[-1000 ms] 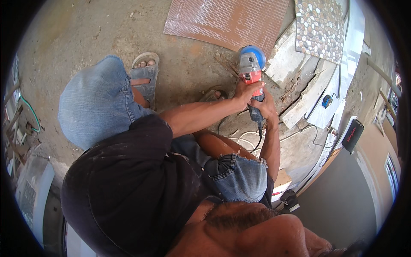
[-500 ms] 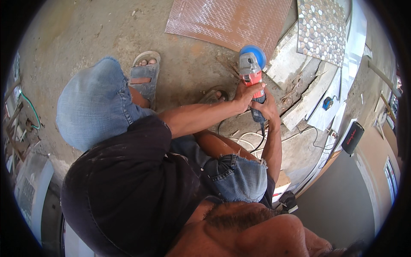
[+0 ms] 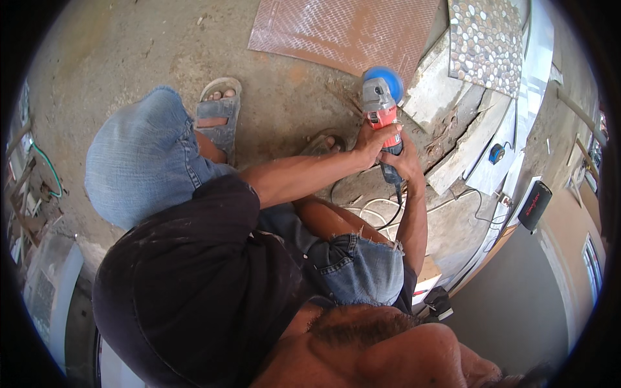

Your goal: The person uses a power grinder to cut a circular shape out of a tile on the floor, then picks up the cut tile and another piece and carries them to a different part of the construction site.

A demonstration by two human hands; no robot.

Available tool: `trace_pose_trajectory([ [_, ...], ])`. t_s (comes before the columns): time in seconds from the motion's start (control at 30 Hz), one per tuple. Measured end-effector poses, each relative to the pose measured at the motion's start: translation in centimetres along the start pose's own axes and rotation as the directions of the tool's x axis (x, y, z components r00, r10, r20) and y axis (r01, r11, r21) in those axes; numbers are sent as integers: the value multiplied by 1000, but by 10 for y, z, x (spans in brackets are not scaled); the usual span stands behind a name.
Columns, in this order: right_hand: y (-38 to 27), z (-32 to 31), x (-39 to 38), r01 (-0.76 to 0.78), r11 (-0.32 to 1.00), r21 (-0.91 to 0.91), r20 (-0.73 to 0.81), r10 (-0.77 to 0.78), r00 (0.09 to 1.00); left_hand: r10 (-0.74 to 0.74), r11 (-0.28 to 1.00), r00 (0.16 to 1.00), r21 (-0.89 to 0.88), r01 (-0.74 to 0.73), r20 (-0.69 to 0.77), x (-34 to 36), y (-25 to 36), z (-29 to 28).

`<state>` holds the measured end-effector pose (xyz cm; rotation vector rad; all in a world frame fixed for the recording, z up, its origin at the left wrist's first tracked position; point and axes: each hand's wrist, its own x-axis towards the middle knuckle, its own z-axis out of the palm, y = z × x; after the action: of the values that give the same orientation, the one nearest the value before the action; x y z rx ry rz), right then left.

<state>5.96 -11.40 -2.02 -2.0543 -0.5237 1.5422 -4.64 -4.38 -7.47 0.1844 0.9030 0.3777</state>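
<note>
Both hands gripped the angle grinder (image 3: 381,116): left hand (image 3: 372,142) clenched around its red body, right hand (image 3: 404,161) around the rear handle. The grinder was held over the concrete floor (image 3: 129,52), near the brown tile's (image 3: 343,29) lower edge. It looked heavy, rigid and prone to kick, best held firmly at body and handle, clear of the blue-guarded disc.

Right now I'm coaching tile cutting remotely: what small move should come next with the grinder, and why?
Probably ease the angle grinder down onto the grey tile strip. Both the left hand and right hand already grip it, with its blue guard beside that edge.
</note>
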Motion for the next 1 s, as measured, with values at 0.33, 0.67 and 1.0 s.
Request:
trace_pose_trajectory([
  [0.33,-5,-2,5,4,1000,-18,7,-4,1000,-5,999,1000,39,5,2,4,1,-1],
  [0.67,-3,-5,3,43,992,-118,-13,-45,999,-22,1000,1000,4,22,-12,0,2,2],
  [1.0,-12,-6,5,16,1000,-21,-3,-17,1000,-30,999,1000,-16,30,3,10,1,2],
])
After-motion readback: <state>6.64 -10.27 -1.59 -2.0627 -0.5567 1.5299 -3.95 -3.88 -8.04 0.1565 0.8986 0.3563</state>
